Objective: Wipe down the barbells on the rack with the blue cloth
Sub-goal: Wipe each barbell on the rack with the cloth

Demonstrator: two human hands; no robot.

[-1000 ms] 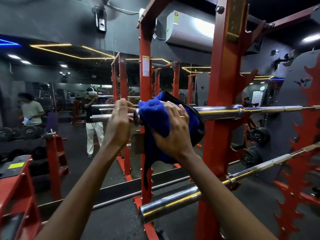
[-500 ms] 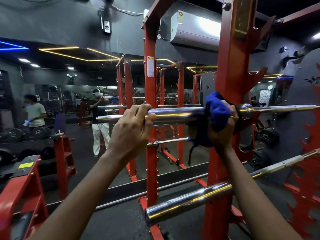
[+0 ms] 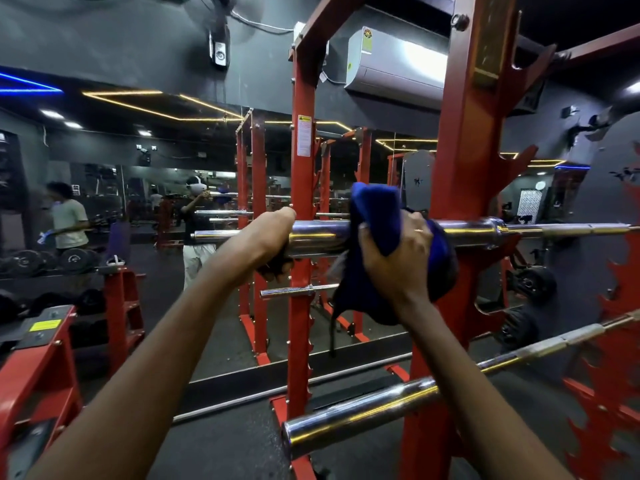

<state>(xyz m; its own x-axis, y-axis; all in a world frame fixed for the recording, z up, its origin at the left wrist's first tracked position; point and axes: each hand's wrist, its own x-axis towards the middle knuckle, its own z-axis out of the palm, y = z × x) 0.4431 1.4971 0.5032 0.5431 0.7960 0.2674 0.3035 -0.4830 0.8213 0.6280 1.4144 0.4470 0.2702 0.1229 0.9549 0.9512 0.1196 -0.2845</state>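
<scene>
**Mid-wipe on the upper barbell sleeve**

Your right hand [image 3: 398,261] has its fingers curled round the blue cloth [image 3: 375,216], bunching it over the chrome sleeve of the upper barbell [image 3: 322,233], which lies across the red rack [image 3: 464,188]. Your left hand [image 3: 258,242] wraps the same sleeve near its free end, steadying it.

You look to be in the middle of wiping this sleeve. The next move likely calls for sliding the cloth along the bar with firm pressure while your left hand holds the bar steady.

Room is tight: the cloth sits between your left hand and the rack upright just beside it. The lower barbell [image 3: 363,410] waits below, well apart and apparently not yet wiped.
</scene>
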